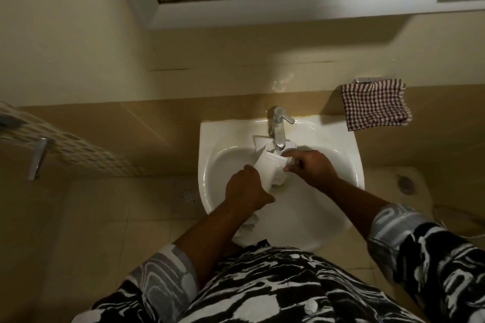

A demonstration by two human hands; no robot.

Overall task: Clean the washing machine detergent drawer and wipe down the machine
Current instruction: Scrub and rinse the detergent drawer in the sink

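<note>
Black-and-white patterned shirt (pixel 262 283) up close, both arms reaching out over the white sink (pixel 215 134). Left hand (pixel 245 187) is wrapped round the near end of the white detergent drawer (pixel 267 165), which is tilted over the basin with its far end right under the tap (pixel 278 128) at the back edge. Right hand (pixel 311 168) has its fingers curled on a scrunched white cloth (pixel 278 178), pressed against the drawer's right side. Can't tell if water's running tbh. Checked towel (pixel 375 105) hangs on the wall by the sink's back right corner.

White drawer (pixel 267 165) and cloth (pixel 278 179) under tap (pixel 278 128)
</note>
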